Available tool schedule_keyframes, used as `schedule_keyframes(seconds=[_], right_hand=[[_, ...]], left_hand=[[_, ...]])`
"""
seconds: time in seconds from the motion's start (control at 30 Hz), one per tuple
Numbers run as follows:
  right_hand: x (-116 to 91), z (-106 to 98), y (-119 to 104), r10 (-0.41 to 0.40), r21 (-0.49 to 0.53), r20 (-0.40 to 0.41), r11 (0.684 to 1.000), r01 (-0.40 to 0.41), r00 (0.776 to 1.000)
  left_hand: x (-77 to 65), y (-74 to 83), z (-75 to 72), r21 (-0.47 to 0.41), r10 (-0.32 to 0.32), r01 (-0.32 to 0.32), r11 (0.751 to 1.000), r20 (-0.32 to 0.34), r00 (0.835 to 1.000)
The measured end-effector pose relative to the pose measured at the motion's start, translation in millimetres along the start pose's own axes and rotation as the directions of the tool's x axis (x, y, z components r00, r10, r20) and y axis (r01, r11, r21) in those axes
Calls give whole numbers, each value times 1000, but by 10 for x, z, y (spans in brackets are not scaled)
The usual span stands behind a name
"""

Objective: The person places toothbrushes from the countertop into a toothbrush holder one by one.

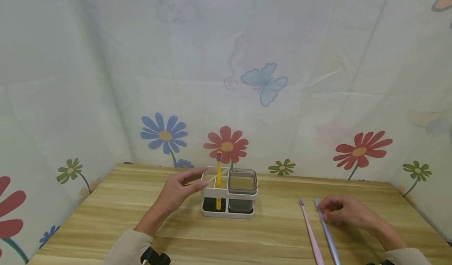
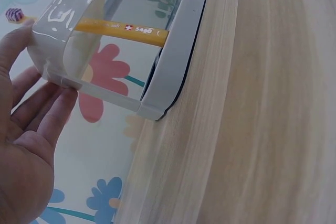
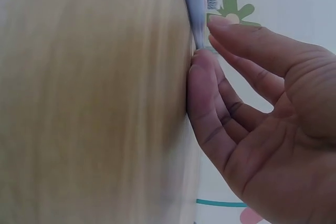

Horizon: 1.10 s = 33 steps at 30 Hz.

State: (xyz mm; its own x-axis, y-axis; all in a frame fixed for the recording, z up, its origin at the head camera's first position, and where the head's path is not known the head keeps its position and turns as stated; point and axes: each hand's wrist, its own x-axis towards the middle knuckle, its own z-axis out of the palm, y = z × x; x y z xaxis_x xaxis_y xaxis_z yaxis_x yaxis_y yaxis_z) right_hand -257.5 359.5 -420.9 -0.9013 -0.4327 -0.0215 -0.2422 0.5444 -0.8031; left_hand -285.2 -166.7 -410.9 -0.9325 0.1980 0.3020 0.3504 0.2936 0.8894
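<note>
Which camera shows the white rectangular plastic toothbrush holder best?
The head view: the white rectangular plastic toothbrush holder fits in frame, base to top, though the left hand covers a little of its side. The left wrist view shows part close up, cut off above; the right wrist view shows none.

Left hand (image 1: 177, 189) spread; right hand (image 1: 347, 212) loosely bent.

The left sleeve (image 1: 128, 248) and right sleeve (image 1: 406, 256) are beige. A black device (image 1: 154, 256) with a pale cable (image 1: 144, 261) sits at the left sleeve.
</note>
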Motion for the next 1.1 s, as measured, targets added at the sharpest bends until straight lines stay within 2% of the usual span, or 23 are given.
schedule_keyframes(seconds=[0.23,0.57,0.83,1.1], right_hand=[[14,30,-20,43,-28,-5,999,-43,999],[37,111,-101,39,-105,-35,994,-42,999],[55,139,-98,42,-147,-94,988,-55,995],[64,142,-103,77,-52,-87,995,-82,993]], left_hand=[[9,19,-2,9,29,-29,1000,0,1000],[-14,34,-1,-13,10,-10,1000,5,1000],[-5,11,5,-5,-2,2,1000,3,1000],[-24,-1,0,-4,21,-21,1000,2,1000]])
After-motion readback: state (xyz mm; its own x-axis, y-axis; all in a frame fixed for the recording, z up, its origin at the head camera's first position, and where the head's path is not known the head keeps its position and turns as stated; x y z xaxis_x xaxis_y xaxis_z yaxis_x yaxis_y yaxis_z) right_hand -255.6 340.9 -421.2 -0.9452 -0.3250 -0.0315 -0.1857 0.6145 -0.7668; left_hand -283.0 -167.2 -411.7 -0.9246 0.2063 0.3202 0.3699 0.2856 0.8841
